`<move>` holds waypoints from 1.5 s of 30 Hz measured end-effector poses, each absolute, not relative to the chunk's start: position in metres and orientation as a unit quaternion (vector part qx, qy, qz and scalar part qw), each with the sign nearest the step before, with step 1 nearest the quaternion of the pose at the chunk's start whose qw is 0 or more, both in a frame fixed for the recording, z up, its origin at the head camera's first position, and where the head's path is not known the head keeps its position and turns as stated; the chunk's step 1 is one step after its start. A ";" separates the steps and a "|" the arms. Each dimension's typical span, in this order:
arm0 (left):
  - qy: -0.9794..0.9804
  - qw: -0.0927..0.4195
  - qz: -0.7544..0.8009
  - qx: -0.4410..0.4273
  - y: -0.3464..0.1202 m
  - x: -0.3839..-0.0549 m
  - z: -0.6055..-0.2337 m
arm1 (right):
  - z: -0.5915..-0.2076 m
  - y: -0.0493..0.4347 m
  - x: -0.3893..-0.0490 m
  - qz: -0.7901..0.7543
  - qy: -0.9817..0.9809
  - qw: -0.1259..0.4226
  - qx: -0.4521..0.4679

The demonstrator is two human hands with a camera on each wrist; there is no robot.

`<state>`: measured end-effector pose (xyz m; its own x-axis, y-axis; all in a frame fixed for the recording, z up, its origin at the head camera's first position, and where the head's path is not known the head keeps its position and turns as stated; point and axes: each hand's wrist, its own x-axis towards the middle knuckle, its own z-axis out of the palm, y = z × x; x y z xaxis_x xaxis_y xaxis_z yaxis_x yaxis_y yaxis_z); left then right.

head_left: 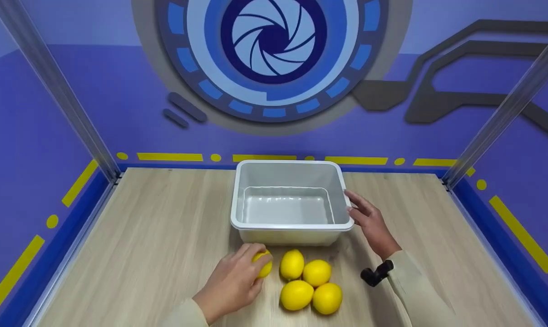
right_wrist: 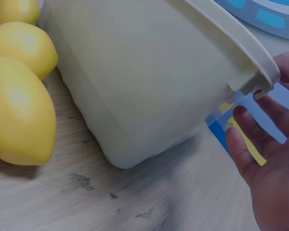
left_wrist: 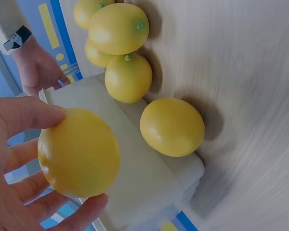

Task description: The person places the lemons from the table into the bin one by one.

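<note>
The left hand [head_left: 235,278] holds a lemon [left_wrist: 79,154]. The right hand [head_left: 372,227], fingers spread, touches the box [head_left: 292,236] at three o'clock.

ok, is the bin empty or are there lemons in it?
Looks empty: in the head view the bin is bare inside, though its near side may hide a strip. Visible lemons are outside.

The left hand [head_left: 233,280] partly hides a lemon [head_left: 265,267]; the right-wrist view's top edge cuts off the tub [right_wrist: 135,72]
</note>
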<state>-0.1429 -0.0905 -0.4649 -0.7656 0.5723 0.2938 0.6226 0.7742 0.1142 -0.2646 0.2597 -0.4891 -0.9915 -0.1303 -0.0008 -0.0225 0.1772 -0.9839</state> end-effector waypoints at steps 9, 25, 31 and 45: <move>-0.938 0.112 -0.099 -0.313 -0.092 -0.145 -0.460 | -0.490 0.260 -0.265 -0.634 0.771 0.045 -0.046; -0.933 0.141 -0.103 -0.316 -0.094 -0.149 -0.455 | -0.490 0.258 -0.267 -0.633 0.771 0.043 -0.050; -0.932 0.147 -0.100 -0.315 -0.095 -0.151 -0.451 | -0.489 0.259 -0.267 -0.632 0.772 0.047 -0.047; -0.934 0.143 -0.103 -0.312 -0.094 -0.154 -0.446 | -0.489 0.260 -0.266 -0.631 0.773 0.047 -0.041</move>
<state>-0.1537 -0.0940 -0.4465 -0.7651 0.5523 0.3309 0.6113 0.7845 0.1040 -0.2659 0.2598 -0.4890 -0.9923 -0.1225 -0.0199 -0.0051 0.2007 -0.9796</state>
